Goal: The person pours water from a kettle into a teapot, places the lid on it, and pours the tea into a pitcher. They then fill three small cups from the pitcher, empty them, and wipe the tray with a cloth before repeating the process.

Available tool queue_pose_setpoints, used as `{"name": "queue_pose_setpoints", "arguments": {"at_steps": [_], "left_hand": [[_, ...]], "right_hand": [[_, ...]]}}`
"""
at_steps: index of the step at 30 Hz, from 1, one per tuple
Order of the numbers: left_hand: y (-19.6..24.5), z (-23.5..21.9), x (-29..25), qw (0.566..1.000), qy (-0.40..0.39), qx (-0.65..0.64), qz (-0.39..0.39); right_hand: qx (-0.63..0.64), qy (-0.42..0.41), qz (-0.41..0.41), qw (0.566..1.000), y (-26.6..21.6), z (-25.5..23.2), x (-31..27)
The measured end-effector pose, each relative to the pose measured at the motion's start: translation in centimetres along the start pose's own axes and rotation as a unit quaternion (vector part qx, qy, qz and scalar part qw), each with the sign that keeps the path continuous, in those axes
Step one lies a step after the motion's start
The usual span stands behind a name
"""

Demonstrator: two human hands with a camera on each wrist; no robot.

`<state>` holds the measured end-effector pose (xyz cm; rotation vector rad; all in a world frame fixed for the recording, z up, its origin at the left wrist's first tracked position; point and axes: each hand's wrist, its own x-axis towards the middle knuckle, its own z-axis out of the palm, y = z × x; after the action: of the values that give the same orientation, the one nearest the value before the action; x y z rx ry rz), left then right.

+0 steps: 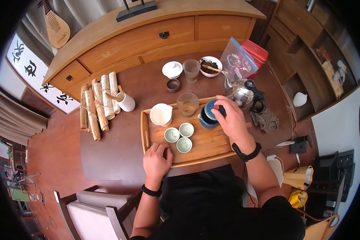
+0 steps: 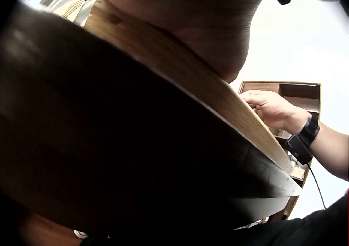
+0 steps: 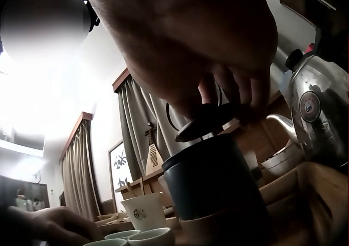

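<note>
My right hand pinches the round blue lid of a dark blue teapot. In the right wrist view that lid is tilted just over the rim of the teapot, with part of the opening uncovered. The teapot stands at the right of a wooden tray. My left hand rests at the tray's front left edge with fingers loosely bent, holding nothing. Near it are three pale green cups. A white pitcher and a glass cup stand behind them.
Right of the tray are a steel kettle and a grey cloth. Behind it stand a white lidded bowl, another glass and a bowl of tea leaves. Bamboo scrolls and a white tool holder lie left.
</note>
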<state>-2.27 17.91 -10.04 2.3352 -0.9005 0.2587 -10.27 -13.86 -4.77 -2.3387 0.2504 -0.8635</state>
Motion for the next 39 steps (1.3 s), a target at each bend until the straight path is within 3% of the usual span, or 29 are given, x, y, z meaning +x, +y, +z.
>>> {"name": "queue_pose_setpoints", "arguments": {"at_steps": [5, 8, 22, 29, 32, 39], "left_hand": [[0.0, 0.0, 0.0, 1.0, -0.01, 0.001, -0.003], [0.0, 0.0, 0.1, 1.0, -0.005, 0.004, 0.002], [-0.1, 0.1, 0.0, 1.0, 0.0, 0.001, 0.006], [-0.2, 0.1, 0.0, 1.0, 0.001, 0.004, 0.007], [-0.1, 0.1, -0.1, 1.0, -0.006, 0.007, -0.003], [0.0, 0.1, 0.0, 1.0, 0.001, 0.003, 0.004]], "right_hand": [[0.011, 0.0, 0.005, 1.0, -0.4, 0.2, -0.1], [-0.012, -0.012, -0.034, 0.999, -0.4, 0.1, -0.5], [0.034, -0.134, 0.058, 0.989, -0.7, -0.9, -0.9], [0.098, -0.118, 0.086, 0.984, -0.8, -1.2, -0.1], [0.115, -0.09, 0.055, 0.988, -1.2, -1.7, 0.6], [0.194, -0.073, 0.104, 0.973, -2.9, -3.0, 2.2]]}}
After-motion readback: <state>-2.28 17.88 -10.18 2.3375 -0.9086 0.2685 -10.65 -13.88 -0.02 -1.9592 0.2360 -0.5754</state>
